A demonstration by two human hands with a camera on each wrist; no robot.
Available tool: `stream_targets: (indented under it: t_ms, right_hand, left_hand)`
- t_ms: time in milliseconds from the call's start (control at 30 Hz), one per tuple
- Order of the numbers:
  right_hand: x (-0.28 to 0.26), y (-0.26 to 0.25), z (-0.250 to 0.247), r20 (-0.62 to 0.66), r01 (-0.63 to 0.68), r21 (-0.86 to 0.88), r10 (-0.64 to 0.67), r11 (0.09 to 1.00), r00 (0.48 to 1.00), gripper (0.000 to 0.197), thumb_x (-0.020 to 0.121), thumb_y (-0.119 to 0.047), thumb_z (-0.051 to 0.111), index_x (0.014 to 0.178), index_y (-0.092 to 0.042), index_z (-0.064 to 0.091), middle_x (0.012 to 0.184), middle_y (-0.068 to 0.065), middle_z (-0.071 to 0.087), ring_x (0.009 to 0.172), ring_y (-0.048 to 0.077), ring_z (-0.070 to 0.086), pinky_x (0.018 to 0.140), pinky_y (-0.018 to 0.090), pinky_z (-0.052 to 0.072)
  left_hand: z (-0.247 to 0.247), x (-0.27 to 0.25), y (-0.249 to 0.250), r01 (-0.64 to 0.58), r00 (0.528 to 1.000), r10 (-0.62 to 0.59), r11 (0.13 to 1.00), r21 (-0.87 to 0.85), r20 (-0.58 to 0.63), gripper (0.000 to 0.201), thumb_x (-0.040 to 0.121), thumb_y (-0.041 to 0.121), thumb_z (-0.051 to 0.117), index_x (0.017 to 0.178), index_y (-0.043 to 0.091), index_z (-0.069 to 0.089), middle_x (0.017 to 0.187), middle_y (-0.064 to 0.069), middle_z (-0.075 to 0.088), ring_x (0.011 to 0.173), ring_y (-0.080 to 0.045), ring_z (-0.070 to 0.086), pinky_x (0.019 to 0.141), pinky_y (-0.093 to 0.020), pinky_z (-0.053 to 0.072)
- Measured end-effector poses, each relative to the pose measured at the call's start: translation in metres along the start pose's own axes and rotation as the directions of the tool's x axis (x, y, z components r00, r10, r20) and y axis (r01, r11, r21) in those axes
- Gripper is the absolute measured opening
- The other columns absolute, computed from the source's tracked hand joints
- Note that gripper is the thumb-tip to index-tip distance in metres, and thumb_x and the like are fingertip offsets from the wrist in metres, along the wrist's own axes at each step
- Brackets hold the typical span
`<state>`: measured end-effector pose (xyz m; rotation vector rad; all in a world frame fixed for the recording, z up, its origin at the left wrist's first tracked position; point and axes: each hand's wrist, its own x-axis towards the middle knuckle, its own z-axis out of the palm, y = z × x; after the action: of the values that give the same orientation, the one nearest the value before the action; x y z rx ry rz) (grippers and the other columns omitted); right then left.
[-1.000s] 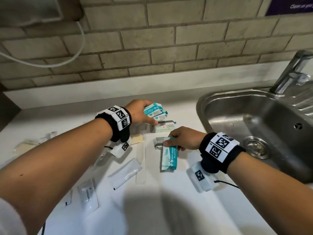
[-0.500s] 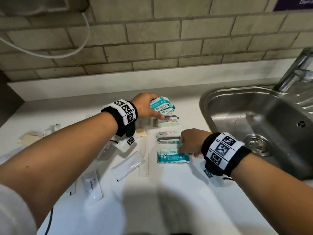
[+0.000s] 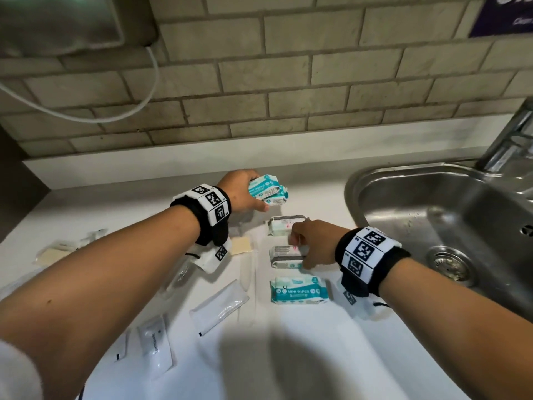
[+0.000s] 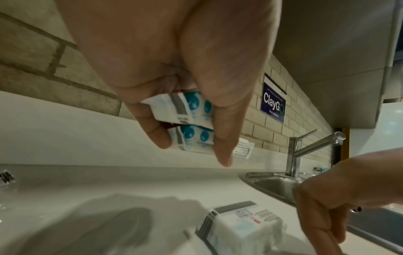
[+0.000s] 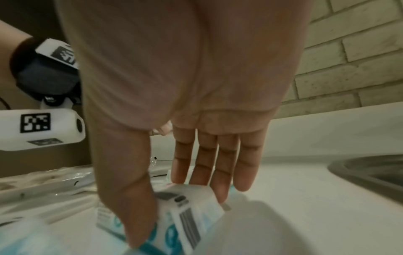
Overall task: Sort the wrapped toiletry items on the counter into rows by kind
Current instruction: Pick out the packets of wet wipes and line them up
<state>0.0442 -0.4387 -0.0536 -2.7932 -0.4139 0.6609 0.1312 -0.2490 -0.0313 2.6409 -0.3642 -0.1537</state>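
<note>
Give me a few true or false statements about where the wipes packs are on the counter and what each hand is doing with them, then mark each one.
1. The left hand holds two wipes packs at once. True; the left wrist view shows both between fingers and thumb.
2. The right hand is inside the sink. False; it is over the counter, fingers on a wipes pack.
3. Three wipes packs lie in a line on the counter beside the sink. True.
4. The nearest pack lies label down. False; its "MINI WIPES" label faces up.
5. The right hand touches the nearest pack. False; that pack lies free, nearer the person than the hand.
</note>
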Motion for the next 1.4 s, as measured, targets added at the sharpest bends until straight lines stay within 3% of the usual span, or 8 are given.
stream_targets:
  t_ms: [133, 300, 467, 767, 933, 1067, 1167, 1400]
  right_hand:
    - [0.009, 0.004, -0.005, 0.017, 0.000, -0.075, 0.001, 0.997, 1.000, 0.068, 0.063, -0.030, 0.086, 0.121, -0.020, 0.052, 0.121, 0.001, 0.055, 0.109, 0.020, 0.052, 0.090, 0.035, 0.049]
    - [0.030, 0.003, -0.014, 0.010, 0.014, -0.253, -0.012, 0.967, 1.000, 0.118, 0.053, -0.047, 0.087, 0.148, -0.022, 0.022, 0.147, 0.003, 0.032, 0.135, 0.026, 0.029, 0.111, 0.046, 0.030]
    - [0.032, 0.003, -0.014, 0.037, 0.068, -0.184, -0.062, 0.981, 0.997, 0.083, 0.061, -0.037, 0.086, 0.131, -0.024, 0.043, 0.124, -0.002, 0.056, 0.108, 0.021, 0.056, 0.092, 0.039, 0.050]
    - [0.013, 0.017, 0.000, 0.025, 0.140, -0.090, -0.138, 0.986, 0.990, 0.093, 0.064, -0.028, 0.085, 0.143, -0.031, 0.034, 0.138, -0.002, 0.041, 0.124, 0.020, 0.040, 0.104, 0.041, 0.041]
    - [0.010, 0.017, 0.002, 0.033, 0.141, -0.085, -0.139, 0.986, 0.990, 0.084, 0.064, -0.028, 0.085, 0.134, -0.030, 0.039, 0.125, -0.003, 0.046, 0.112, 0.018, 0.044, 0.095, 0.040, 0.046]
    - [0.008, 0.017, 0.004, 0.043, 0.141, -0.082, -0.137, 0.987, 0.990, 0.080, 0.062, -0.033, 0.085, 0.128, -0.028, 0.041, 0.124, -0.004, 0.045, 0.109, 0.016, 0.043, 0.092, 0.039, 0.048]
    - [0.005, 0.017, 0.005, 0.028, 0.146, -0.058, -0.145, 0.988, 0.989, 0.076, 0.059, -0.037, 0.086, 0.120, -0.029, 0.041, 0.120, -0.005, 0.043, 0.106, 0.014, 0.041, 0.090, 0.037, 0.047]
    - [-0.005, 0.020, 0.006, 0.003, 0.122, -0.080, -0.122, 0.989, 0.992, 0.054, 0.063, -0.035, 0.083, 0.107, -0.027, 0.052, 0.117, -0.003, 0.043, 0.104, 0.017, 0.044, 0.090, 0.038, 0.049]
  left_hand:
    - [0.017, 0.023, 0.001, 0.018, 1.000, -0.019, 0.998, 0.061, 0.013, 0.053, 0.065, 0.024, 0.088, 0.111, 0.016, 0.063, 0.109, -0.002, 0.069, 0.084, -0.014, 0.057, 0.071, -0.021, 0.038]
    - [0.029, 0.045, 0.001, 0.034, 0.999, -0.037, 0.995, 0.095, 0.028, 0.052, 0.067, 0.023, 0.086, 0.114, 0.017, 0.062, 0.110, -0.002, 0.069, 0.083, -0.015, 0.057, 0.070, -0.021, 0.039]
    - [0.036, 0.050, -0.001, 0.015, 0.996, -0.027, 0.991, 0.129, 0.087, 0.048, 0.069, 0.021, 0.082, 0.112, 0.018, 0.060, 0.108, -0.002, 0.069, 0.093, -0.020, 0.064, 0.072, -0.023, 0.046]
    - [0.054, 0.049, 0.008, -0.074, 0.981, 0.062, 0.995, 0.060, 0.186, 0.055, 0.066, 0.041, 0.086, 0.109, 0.019, 0.060, 0.110, -0.003, 0.065, 0.096, -0.022, 0.061, 0.079, -0.027, 0.047]
    - [0.044, 0.050, 0.014, -0.113, 0.981, 0.108, 0.993, 0.022, 0.160, 0.046, 0.074, 0.037, 0.080, 0.111, 0.017, 0.061, 0.111, -0.006, 0.061, 0.095, -0.022, 0.060, 0.082, -0.029, 0.049]
    - [0.049, 0.034, 0.014, -0.176, 0.948, 0.154, 0.983, 0.057, 0.278, 0.046, 0.081, 0.036, 0.072, 0.120, 0.018, 0.057, 0.114, -0.003, 0.054, 0.101, -0.019, 0.057, 0.087, -0.027, 0.046]
    - [0.057, 0.022, 0.007, -0.188, 0.946, 0.174, 0.982, 0.026, 0.275, 0.041, 0.078, 0.038, 0.075, 0.111, 0.023, 0.055, 0.108, 0.000, 0.062, 0.097, -0.019, 0.060, 0.085, -0.031, 0.050]
    - [0.049, 0.010, 0.008, -0.252, 0.948, 0.201, 0.948, 0.195, 0.246, 0.042, 0.072, 0.055, 0.074, 0.107, 0.033, 0.069, 0.109, 0.007, 0.054, 0.107, -0.014, 0.039, 0.091, -0.032, 0.040]
